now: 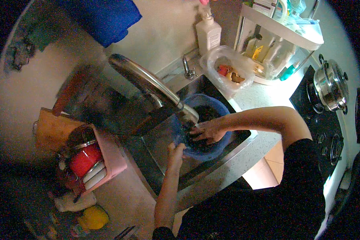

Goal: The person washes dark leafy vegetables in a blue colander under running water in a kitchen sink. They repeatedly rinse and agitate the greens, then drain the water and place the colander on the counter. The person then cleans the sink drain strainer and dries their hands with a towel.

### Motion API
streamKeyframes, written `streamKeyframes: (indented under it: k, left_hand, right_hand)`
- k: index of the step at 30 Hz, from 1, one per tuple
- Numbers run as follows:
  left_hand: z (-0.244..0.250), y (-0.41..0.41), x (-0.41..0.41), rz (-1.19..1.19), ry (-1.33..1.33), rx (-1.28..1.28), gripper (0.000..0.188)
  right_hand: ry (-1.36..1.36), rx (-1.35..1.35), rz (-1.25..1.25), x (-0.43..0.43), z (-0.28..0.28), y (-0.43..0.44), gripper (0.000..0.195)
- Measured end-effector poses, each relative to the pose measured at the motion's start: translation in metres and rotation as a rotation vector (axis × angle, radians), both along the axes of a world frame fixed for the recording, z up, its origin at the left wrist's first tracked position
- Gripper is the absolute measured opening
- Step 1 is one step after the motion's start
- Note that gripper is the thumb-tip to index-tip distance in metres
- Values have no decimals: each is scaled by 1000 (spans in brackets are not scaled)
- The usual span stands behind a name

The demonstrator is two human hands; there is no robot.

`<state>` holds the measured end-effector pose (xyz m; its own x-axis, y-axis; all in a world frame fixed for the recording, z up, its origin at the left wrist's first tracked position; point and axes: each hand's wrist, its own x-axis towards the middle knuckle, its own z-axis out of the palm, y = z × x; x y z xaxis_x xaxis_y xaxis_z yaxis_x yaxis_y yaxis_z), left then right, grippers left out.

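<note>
A round blue plastic basin [225,105] stands in the dark kitchen sink [156,147], with a dark mass inside that I cannot make out. My left hand [177,150] grips the basin's near left rim. Inside the basin, my right hand [208,131] rests on the dark contents with its fingers spread; whether it holds any of them is hidden. The metal faucet [156,81] reaches over the basin, its spout end just above my right fingers.
A lined plastic container [225,54] with scraps and a white pump bottle [208,34] stand behind the sink. A corner shelf [282,27] and a steel pot [328,87] on the stove are right. At left are a pink dish rack [108,153] and a wooden cutting board [54,126].
</note>
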<state>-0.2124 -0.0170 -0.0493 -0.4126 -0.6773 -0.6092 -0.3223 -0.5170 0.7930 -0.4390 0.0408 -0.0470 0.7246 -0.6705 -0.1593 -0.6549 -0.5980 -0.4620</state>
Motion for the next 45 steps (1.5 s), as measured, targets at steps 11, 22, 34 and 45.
streamKeyframes:
  k: [11,22,34,45]
  left_hand:
    - [10,8,-5,65,77,23,30]
    - [10,8,1,-25,35,-12,28]
    - [9,12,-5,88,64,17,32]
    - [-9,13,3,146,87,-30,26]
  right_hand:
    - [186,232,-727,46,-1,26,78]
    - [224,90,-449,21,24,37,72]
    - [493,497,-924,55,16,25,86]
    - [-1350,741,-1572,3,22,-4,32]
